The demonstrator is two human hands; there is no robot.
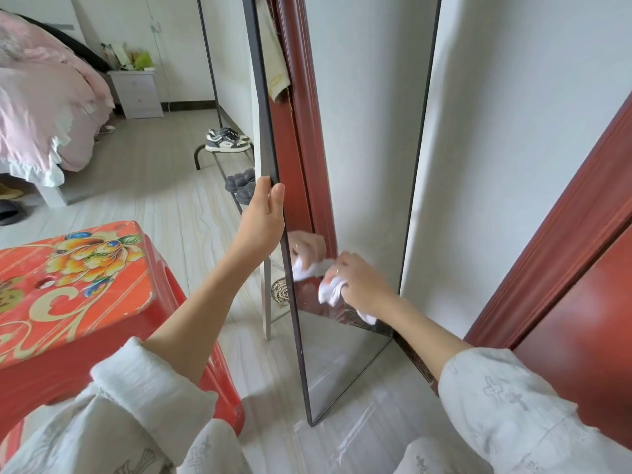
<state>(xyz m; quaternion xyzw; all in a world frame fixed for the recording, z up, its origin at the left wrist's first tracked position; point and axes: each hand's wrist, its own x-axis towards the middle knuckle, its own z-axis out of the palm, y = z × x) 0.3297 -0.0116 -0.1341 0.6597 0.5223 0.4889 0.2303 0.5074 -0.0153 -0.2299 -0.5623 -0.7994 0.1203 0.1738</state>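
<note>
Mirror (359, 148) stands upright by the far wall, w/ our left hand (261, 224) curled round its left frame edge & right hand (362, 285) bunching a white cloth (330, 294) against the lower glass.

Single wide-angle view from my head, facing forward and down, near the mirror (359, 131) standing on the pale floor (164, 200).

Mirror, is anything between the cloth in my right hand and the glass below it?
Nothing visible. The right hand holds the white cloth against the mirror, and the glass below it is bare to the bottom frame. The left hand grips the left edge; the red stool stands aside.
</note>
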